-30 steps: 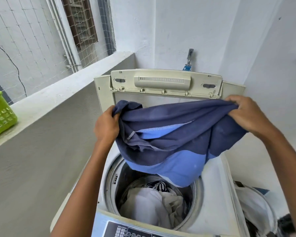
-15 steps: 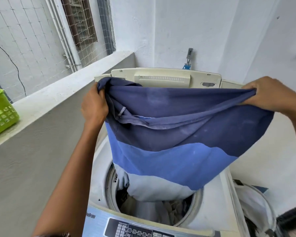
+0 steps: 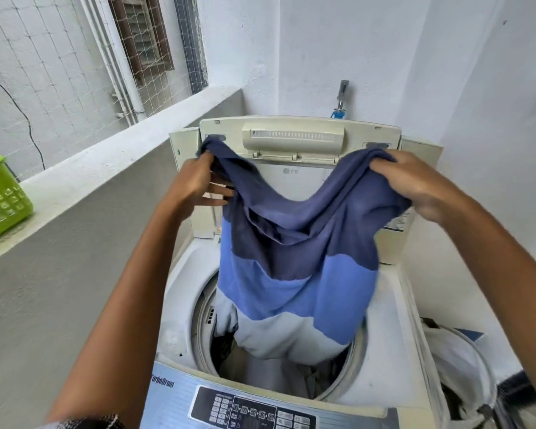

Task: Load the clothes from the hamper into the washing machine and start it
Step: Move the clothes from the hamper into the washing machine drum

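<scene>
A top-loading washing machine (image 3: 186, 292) stands in front of me with its lid (image 3: 294, 137) folded up at the back. I hold a navy, blue and pale grey striped shirt (image 3: 291, 274) over the drum. My left hand (image 3: 195, 184) grips its left top corner and my right hand (image 3: 415, 184) grips its right top corner. The shirt sags between them, and its pale lower end hangs into the drum opening. Other clothes lie dark and partly hidden in the drum (image 3: 226, 348). The white hamper (image 3: 455, 357) with clothes stands at the lower right.
The control panel (image 3: 248, 410) runs along the machine's front edge. A concrete ledge (image 3: 84, 178) on the left carries a green plastic basket (image 3: 0, 199). A tap (image 3: 342, 94) sticks out of the white wall behind the lid. Netting covers the opening at the upper left.
Both hands have come down and closer together with the shirt. The shirt has unfolded and now sags in the middle, its lower end reaching into the drum.
</scene>
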A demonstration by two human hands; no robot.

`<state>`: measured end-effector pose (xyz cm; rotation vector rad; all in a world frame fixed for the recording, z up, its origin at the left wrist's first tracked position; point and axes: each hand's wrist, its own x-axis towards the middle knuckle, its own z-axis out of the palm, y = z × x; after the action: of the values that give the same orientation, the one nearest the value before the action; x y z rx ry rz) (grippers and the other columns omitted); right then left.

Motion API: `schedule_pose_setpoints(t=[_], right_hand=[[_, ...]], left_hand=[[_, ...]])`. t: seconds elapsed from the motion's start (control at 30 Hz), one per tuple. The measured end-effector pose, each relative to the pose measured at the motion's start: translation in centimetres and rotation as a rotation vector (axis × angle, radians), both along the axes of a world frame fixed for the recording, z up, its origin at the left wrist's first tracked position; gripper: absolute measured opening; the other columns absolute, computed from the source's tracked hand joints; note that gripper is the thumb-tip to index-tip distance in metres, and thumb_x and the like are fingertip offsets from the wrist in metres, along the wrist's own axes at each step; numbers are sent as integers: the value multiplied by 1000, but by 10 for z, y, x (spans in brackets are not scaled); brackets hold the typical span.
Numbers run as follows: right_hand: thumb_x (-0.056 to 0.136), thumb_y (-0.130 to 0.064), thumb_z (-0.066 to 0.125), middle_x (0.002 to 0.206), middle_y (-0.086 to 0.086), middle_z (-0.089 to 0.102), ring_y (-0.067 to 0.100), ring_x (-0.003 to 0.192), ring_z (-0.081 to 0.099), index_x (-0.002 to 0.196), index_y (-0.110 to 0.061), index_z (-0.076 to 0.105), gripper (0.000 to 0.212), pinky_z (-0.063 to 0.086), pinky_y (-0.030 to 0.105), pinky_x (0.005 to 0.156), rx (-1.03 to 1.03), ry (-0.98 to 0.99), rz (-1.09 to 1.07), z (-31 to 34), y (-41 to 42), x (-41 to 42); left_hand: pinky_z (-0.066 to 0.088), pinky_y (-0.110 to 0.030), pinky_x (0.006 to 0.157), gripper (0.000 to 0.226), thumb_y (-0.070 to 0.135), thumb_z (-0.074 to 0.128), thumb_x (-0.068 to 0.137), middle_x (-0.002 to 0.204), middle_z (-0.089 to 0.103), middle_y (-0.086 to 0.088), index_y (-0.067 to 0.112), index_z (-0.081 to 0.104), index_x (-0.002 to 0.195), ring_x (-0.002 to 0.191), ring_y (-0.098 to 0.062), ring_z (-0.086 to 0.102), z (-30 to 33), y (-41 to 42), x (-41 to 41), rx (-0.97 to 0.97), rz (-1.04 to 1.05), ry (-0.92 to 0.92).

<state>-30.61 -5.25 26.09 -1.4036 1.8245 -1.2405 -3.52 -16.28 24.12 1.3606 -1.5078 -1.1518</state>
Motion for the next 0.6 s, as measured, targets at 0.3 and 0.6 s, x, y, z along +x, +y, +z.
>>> schedule_pose_setpoints(t=[0.3,0.6], right_hand=[[97,-10,38,118,-8,54,6,111,49,134,-21,45,38,36,12,87,-333,11,136,-11,-21,70],[86,-22,58,133,18,53,33,114,53,147,-9,28,69,41,37,96,-295,650,240,-145,-20,73]], left_hand=[[46,-7,75,32,12,35,100,94,60,16,37,54,92,79,16,58,-7,22,-46,-320,-281,72],[41,-28,84,53,25,42,77,124,58,-5,18,47,130,112,-23,55,-127,33,-49,-363,-183,-288]])
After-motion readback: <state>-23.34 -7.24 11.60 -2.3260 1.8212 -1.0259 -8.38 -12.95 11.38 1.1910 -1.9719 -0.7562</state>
